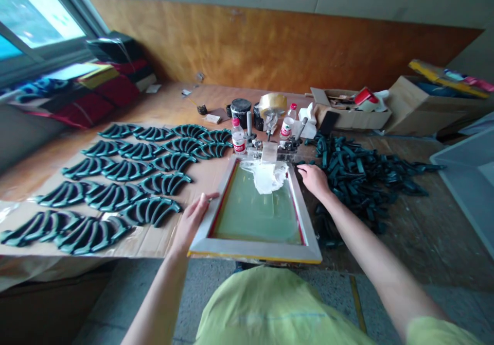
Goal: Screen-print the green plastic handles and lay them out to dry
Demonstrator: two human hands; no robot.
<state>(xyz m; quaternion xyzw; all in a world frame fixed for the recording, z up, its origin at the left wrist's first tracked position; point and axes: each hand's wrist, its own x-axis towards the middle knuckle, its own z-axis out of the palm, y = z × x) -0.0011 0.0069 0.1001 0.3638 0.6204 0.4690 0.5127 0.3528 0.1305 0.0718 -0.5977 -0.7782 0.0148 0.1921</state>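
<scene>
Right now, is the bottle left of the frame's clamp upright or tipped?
Upright: the bottle stands on its base, red cap on top.

Your left hand (192, 220) lies on the frame's (254, 249) left rail, and its fingers past the thumb are hidden. Your right hand's (314, 180) fingertips blur at the far corner. Your right forearm covers part of the pile (366, 175). The bottle (238, 138) label is unreadable. The tub (466, 180) is cut off at right.

wood bench (173, 103): cardboard sheet (154, 239), screen frame (254, 249), parts pile (363, 175), bottles (238, 136).
</scene>
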